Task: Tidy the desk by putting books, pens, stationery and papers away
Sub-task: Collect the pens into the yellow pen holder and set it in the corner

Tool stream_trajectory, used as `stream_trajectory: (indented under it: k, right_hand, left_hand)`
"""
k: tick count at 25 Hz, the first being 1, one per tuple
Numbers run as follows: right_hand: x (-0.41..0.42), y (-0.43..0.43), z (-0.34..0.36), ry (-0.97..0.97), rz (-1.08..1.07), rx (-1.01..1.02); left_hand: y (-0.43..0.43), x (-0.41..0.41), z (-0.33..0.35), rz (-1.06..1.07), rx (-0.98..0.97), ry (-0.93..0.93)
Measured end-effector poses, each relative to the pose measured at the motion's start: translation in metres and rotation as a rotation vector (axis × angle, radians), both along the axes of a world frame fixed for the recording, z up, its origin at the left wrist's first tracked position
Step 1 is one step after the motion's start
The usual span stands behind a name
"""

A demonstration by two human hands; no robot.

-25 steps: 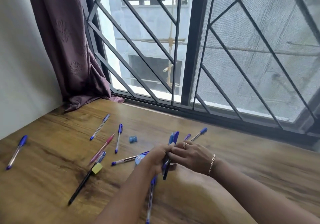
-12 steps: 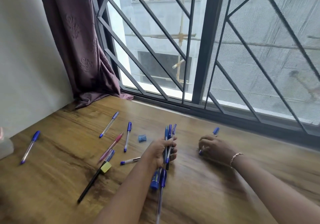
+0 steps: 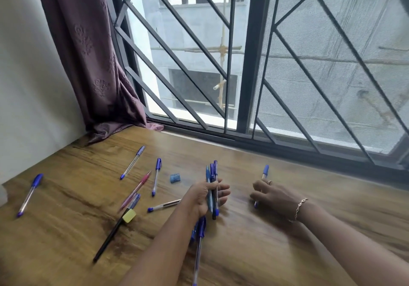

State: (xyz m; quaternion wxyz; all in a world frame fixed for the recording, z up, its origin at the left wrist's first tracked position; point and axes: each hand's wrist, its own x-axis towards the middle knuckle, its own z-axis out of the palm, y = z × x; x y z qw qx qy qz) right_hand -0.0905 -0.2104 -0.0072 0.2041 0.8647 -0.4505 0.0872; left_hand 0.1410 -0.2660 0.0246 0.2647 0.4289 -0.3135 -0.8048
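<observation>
My left hand (image 3: pixel 202 198) grips a bundle of blue pens (image 3: pixel 212 180) that stands nearly upright over the wooden desk (image 3: pixel 254 252). To its right, my right hand (image 3: pixel 273 197) curls its fingers round a single blue-capped pen (image 3: pixel 265 172) lying on the desk. Several loose pens lie to the left: a blue one at the far left (image 3: pixel 29 195), two blue ones farther back (image 3: pixel 132 162) (image 3: pixel 156 176), a pink one (image 3: pixel 136 189), a black one (image 3: pixel 109 238) and one pointing at my left wrist (image 3: pixel 163 205). Another blue pen (image 3: pixel 199 248) lies under my left forearm.
A small blue sharpener (image 3: pixel 175 178) and a yellow eraser (image 3: pixel 129 215) lie among the pens. A purple curtain (image 3: pixel 88 64) hangs in the back left corner, its hem on the desk. The barred window (image 3: pixel 243 64) runs along the far edge, a white wall (image 3: pixel 26 86) on the left.
My hands were together at the bundle; the right one has moved away to the right and closed round the single pen. The left keeps holding the bundle.
</observation>
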Motion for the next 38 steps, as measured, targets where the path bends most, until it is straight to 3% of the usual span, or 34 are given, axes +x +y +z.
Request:
stream_trajectory:
  k: [5, 9, 13, 16, 19, 21, 23, 25, 28, 33, 36, 38]
  right_hand:
    - [0.017, 0.016, 0.012, -0.155, 0.087, -0.097]
    - [0.043, 0.042, 0.026, -0.074, 0.300, -0.166]
    - [0.039, 0.068, 0.023, -0.128, 0.232, -0.188]
    - [0.037, 0.093, 0.026, -0.252, 0.128, -0.229]
    - [0.038, 0.118, 0.040, -0.739, -0.228, -0.244]
    - [0.028, 0.136, 0.053, -1.344, -0.395, 0.108]
    - [0.019, 0.152, 0.066, -1.853, -0.331, 0.572]
    - [0.005, 0.177, 0.074, -2.022, -0.395, 0.675]
    - [-0.019, 0.218, 0.086, -2.151, -0.477, 0.552]
    - [-0.067, 0.290, 0.097, -2.281, -0.395, 0.288]
    - [-0.103, 0.337, 0.111, -2.282, -0.293, 0.055]
    - [-0.130, 0.367, 0.125, -2.179, -0.319, -0.102]
  left_hand:
    - [0.010, -0.015, 0.000, -0.042, 0.053, 0.084]
    - [0.023, -0.031, 0.001, -0.121, 0.029, 0.107]
    - [0.042, -0.042, 0.010, -0.258, -0.006, 0.130]
    - [0.061, -0.050, 0.019, -0.239, -0.058, 0.140]
    - [0.083, -0.067, 0.026, -0.230, -0.189, 0.125]
    - [0.105, -0.083, 0.033, -0.294, -0.298, 0.138]
    - [0.129, -0.100, 0.038, -0.382, -0.424, 0.142]
    - [0.160, -0.123, 0.045, -0.463, -0.538, 0.132]
    - [0.201, -0.159, 0.054, -0.532, -0.613, 0.180]
    - [0.261, -0.223, 0.067, -0.605, -0.667, 0.168]
    - [0.296, -0.254, 0.066, -0.773, -0.786, 0.004]
    - [0.311, -0.273, 0.055, -0.770, -0.787, -0.084]
